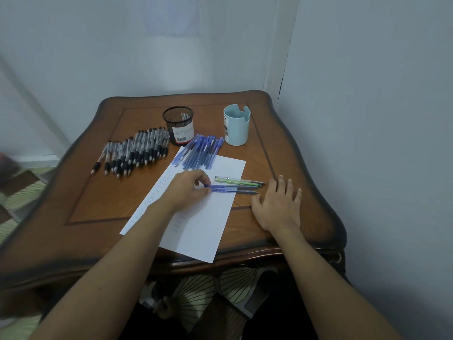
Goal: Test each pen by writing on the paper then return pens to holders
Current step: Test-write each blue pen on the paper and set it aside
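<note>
A white paper (196, 222) lies on the wooden table (103, 197), with faint writing down its left side. My left hand (188, 190) pinches the back end of a blue pen (232, 188) lying across the paper's right part. Just beyond it lies a green pen (237, 180). My right hand (279, 204) rests flat on the table with spread fingers, right of the pens' tips. Several black pens (134, 150) lie in a row at the left, and several blue pens (201, 150) lie on the paper's top edge. A black mesh holder (179, 125) and a light-blue holder (236, 125) stand behind.
The table stands in a corner, with a wall close on the right and another behind. Its curved front edge (220, 263) is near my arms. A patterned floor shows at the left and beneath the table.
</note>
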`<state>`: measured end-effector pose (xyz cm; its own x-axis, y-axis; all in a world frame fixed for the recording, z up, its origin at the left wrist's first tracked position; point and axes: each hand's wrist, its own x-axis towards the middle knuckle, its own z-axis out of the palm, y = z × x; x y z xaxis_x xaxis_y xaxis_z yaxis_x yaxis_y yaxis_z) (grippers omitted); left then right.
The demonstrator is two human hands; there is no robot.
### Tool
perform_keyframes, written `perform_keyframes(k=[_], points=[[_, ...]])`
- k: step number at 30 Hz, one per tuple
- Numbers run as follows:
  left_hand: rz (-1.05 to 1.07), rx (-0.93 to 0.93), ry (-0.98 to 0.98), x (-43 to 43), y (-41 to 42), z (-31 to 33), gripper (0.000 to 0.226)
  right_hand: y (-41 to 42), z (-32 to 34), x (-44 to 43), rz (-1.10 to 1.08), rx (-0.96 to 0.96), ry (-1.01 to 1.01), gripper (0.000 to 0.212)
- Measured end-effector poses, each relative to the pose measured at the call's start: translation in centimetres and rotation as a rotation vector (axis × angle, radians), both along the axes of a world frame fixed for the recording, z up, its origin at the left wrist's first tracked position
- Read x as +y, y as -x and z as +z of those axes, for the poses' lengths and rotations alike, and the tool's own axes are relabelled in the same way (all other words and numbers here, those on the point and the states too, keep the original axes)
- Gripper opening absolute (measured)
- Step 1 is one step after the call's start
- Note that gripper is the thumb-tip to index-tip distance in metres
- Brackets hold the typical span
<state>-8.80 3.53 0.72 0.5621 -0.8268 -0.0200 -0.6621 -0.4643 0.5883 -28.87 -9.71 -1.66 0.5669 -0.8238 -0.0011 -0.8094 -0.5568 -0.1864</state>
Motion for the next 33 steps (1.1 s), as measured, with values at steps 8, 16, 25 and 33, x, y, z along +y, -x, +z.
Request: perform_keyframes(k=[8, 16, 25, 33], points=[[-0.044, 0.072, 0.059, 0.5, 0.1, 1.9, 0.018, -0.1, 0.0, 0.0, -0.005, 0.015, 0.001, 0.067], [0.303, 0.926, 0.847, 1.0, 1.1, 3.9, 0.012, 0.1, 0.1, 0.1, 0.001, 0.002, -0.005, 0.066], [0.385, 1.2, 0.932, 1.6, 2.7, 4.0, 0.06, 0.2, -0.1, 0.0, 0.006, -0.033, -0.028, 0.068], [0.525, 1.202, 0.991, 2.2, 2.6, 3.8, 0.045, 0.2, 0.1, 0.2, 0.016, -0.06, -0.045, 0.068]])
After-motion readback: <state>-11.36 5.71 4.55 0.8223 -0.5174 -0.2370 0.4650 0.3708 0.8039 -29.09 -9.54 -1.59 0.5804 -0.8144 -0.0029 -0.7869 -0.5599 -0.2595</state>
